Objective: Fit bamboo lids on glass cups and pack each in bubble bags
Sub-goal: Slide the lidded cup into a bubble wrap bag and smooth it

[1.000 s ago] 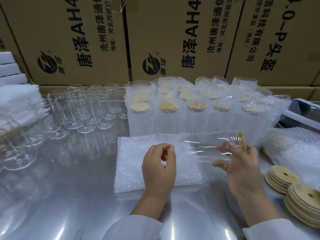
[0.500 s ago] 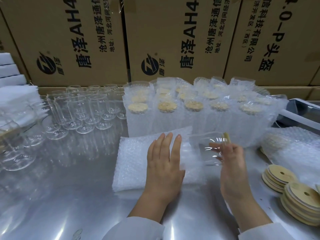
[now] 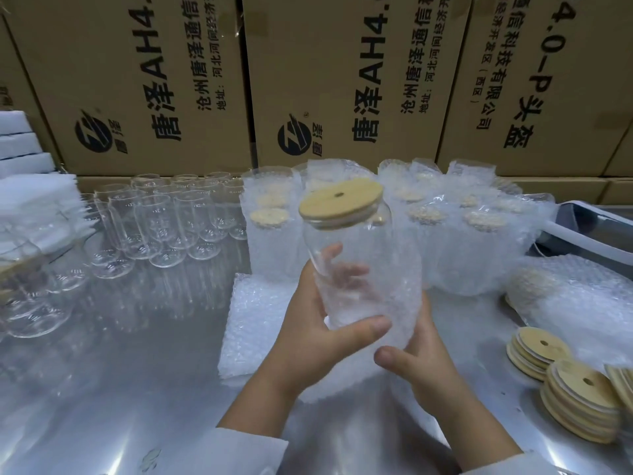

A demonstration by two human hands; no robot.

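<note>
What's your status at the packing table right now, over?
Both hands gripping: left hand round the cup, right hand under the bubble bag. Lid on; cup part-way into bag, top sticking out. Nothing blocking.

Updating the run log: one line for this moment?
cup: lid on, bottom in bubble bag | left hand: grips cup | right hand: holds bubble bag
</note>
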